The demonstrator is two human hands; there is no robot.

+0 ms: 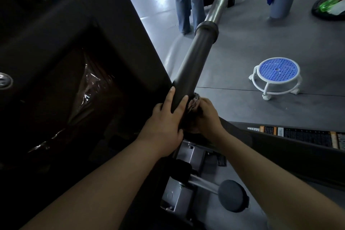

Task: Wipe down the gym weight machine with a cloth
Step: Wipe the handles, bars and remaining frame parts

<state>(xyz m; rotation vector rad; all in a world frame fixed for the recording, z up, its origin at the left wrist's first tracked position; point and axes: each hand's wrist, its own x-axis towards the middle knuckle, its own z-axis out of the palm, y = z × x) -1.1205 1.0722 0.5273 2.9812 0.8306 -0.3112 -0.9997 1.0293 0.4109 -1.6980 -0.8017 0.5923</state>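
A long bar of the weight machine [194, 58] runs from the lower middle up to the top right, dark grey near me and shiny chrome farther away. My left hand [166, 119] lies against the bar's near end, its fingers stretched along the dark sleeve. My right hand [207, 115] grips a crumpled grey cloth [194, 102] pressed against the right side of the bar. Most of the cloth is hidden between my hands and the bar.
The machine's dark frame [65, 61] fills the left. Below the hands are grey brackets and a round knob [232, 195]. On the floor stand a white stool with a blue top [276, 76], a grey bucket [281, 2] and a person's legs [186, 0].
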